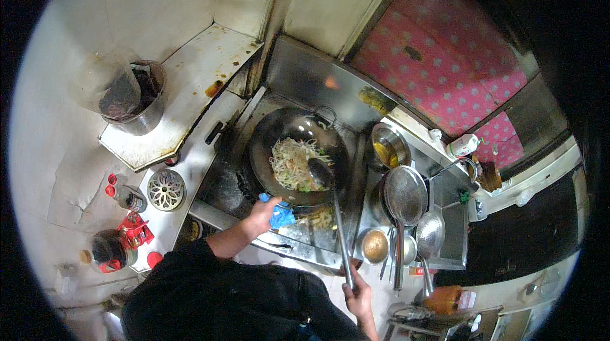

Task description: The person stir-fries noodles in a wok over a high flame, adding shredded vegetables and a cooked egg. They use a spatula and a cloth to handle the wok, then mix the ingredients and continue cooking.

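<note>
A large dark wok sits on the stove in front of me, with a loop handle on its far rim. Pale shredded food, which looks like bean sprouts with bits of green, lies heaped inside it. My left hand grips the wok's near side through a blue cloth; the handle beneath is hidden. In my right hand is the long metal handle of a wok ladle. The ladle's dark bowl rests against the right side of the food.
Right of the stove are a steel bowl with yellow liquid, a mesh strainer, a perforated skimmer and a brownish-filled bowl. A faucet stands behind them. On the left are a metal pot, bottle and round trivet.
</note>
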`<state>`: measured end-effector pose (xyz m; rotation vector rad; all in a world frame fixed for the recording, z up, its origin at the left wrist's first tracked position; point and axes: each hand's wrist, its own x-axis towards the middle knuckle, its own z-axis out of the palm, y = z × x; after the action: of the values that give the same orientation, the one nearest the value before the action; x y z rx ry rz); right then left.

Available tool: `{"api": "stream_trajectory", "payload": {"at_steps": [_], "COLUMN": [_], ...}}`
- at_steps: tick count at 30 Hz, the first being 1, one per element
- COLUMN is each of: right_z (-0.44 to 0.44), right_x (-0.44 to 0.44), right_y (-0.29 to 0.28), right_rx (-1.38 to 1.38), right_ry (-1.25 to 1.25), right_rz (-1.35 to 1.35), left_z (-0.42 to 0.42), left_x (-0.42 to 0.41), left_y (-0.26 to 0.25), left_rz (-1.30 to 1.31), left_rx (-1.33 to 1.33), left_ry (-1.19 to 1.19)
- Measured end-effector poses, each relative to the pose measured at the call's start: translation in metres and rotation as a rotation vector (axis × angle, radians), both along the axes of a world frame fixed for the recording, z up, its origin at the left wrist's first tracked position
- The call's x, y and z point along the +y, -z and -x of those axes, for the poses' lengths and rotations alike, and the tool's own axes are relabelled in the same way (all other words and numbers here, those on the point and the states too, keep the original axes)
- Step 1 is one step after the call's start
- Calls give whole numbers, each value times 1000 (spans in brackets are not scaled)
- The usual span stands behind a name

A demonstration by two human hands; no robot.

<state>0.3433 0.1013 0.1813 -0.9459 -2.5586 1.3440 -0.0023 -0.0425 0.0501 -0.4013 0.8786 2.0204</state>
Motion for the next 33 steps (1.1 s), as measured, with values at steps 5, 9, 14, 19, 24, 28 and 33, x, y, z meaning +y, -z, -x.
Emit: {"api": "stream_trajectory", "payload": {"at_steps": [5,9,14,19,24,28,33], "right_z": [10,17,29,44,81,106,114], "right_x": [5,8,58,95,93,33,-57], "right_y": [-28,-73,-121,-129,-127,-137,-135], "right_rx": [-178,-41,135,149,-204,-492,-697], "right_ry": [107,159,-7,-352,-752,-1051,-1433], "right_rz": [188,319,532,638,702,694,643], "left_z": [-30,-75,-130,-205,-296,-348,-406], "left_x": [-48,-105,-118,-116,-132,-144,-166], "left_y": [83,-16,-54,-91,-109,-60,-86], "left_rz": [-45,8,36,-1,156,-174,-257], "left_rx": [570,113,-8,-146,-239,-167,-200], "left_ry": [146,164,-60,-322,-655,-968,-1201]}}
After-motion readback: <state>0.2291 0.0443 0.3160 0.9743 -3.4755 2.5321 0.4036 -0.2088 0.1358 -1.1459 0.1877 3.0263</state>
